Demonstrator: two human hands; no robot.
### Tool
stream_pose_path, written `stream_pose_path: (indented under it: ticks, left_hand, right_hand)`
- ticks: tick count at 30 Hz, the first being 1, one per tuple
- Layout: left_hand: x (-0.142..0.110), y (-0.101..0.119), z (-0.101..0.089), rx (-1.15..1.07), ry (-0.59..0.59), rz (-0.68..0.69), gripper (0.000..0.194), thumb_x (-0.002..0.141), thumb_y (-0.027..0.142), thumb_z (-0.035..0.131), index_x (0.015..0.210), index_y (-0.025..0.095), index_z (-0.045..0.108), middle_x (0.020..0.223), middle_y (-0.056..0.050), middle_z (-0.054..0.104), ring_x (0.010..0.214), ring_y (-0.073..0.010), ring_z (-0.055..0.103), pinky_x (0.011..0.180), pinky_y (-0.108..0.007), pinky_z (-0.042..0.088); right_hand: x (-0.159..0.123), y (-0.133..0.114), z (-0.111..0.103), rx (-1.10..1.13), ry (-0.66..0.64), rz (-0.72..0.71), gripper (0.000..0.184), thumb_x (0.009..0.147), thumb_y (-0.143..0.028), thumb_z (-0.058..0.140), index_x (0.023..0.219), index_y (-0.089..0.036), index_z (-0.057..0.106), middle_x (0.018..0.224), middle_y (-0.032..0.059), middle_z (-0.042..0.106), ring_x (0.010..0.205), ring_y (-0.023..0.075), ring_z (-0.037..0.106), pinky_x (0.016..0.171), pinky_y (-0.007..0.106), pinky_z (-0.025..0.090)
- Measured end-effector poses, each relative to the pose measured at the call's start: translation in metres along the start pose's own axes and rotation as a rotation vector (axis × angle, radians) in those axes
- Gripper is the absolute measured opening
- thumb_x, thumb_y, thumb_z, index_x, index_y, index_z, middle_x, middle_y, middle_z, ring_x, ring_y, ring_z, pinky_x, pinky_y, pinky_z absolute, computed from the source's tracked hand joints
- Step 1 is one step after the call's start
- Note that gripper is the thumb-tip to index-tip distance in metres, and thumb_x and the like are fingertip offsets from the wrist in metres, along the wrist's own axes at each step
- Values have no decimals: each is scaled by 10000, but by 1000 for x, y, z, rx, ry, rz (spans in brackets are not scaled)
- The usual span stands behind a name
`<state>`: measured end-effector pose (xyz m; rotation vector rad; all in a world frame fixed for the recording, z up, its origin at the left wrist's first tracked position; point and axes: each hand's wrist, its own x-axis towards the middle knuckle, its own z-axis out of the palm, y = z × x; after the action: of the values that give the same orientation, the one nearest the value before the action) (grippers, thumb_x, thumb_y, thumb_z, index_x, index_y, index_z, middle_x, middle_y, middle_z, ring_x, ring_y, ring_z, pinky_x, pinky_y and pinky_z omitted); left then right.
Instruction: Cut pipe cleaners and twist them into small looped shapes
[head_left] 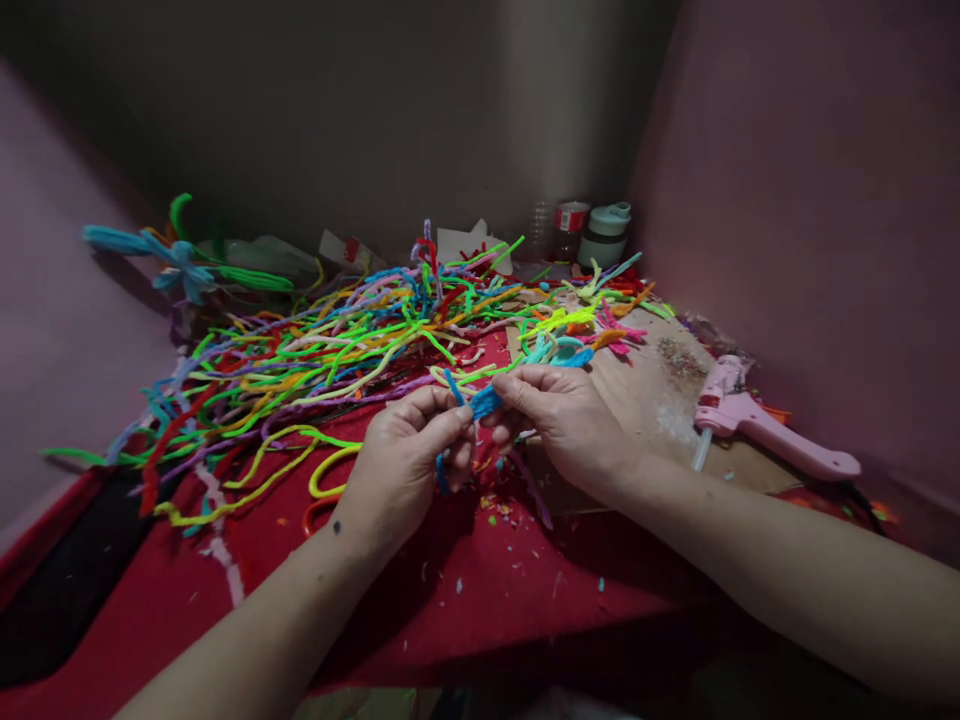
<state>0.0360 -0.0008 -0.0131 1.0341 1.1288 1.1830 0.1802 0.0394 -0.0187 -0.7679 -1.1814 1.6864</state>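
Between my two hands is a small bundle of folded blue pipe cleaners (486, 403). My left hand (420, 435) pinches its left end, where a loose blue end sticks up above the fingers and another hangs below them. My right hand (559, 410) is closed on the right end with thumb and fingertips. Behind the hands a big heap of many-coloured pipe cleaners (337, 340) spreads over the red cloth (480, 580). Scissors with yellow and orange handles (330, 475) lie beside my left hand, partly hidden by it.
A pink glue gun (772, 425) rests on a cardboard sheet (637, 400) at the right. At the back stand a lidded cup (604, 238) and a bottle with a red label (571, 220). A blue pipe-cleaner flower (184, 270) is at the left. Small scraps dot the cloth.
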Motion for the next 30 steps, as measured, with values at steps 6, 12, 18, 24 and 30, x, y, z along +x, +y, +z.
stream_pose_path:
  ticks: [6,12,18,24,30]
  left_hand:
    - [-2,1,1,-47,-6,17,110,783,221,606,748,170,516,567,46,533,432,-65,451,376,-178,370]
    - [-3,3,0,4,-10,-14,145,759,244,649,858,177,568,684,11,630,501,-81,558,438,-177,439]
    - [-1,3,-1,-43,-29,-3,149,728,218,682,850,188,601,723,31,628,551,-89,600,496,-188,484]
    - [-2,5,-1,6,-65,-5,141,773,222,644,896,186,586,635,32,625,475,-62,565,465,-146,429]
    - [-2,6,0,-21,-106,-11,91,814,214,580,884,159,566,662,10,629,426,-52,534,416,-142,389]
  right_hand:
    - [-1,6,0,43,-109,-26,205,729,-346,677,740,-143,644,646,4,636,554,99,583,575,240,484]
    - [-4,4,2,79,-61,51,160,736,-288,648,684,-150,586,612,9,628,511,124,588,517,266,483]
    - [-4,-2,2,7,16,29,161,713,-244,665,626,-135,586,540,-14,588,450,78,524,445,199,408]
    - [-2,0,-2,3,-73,30,206,758,-326,637,679,-137,613,588,11,618,506,103,560,517,235,446]
    - [2,3,-5,4,-47,-33,285,796,-395,598,661,-145,619,558,-10,587,479,73,510,474,201,393]
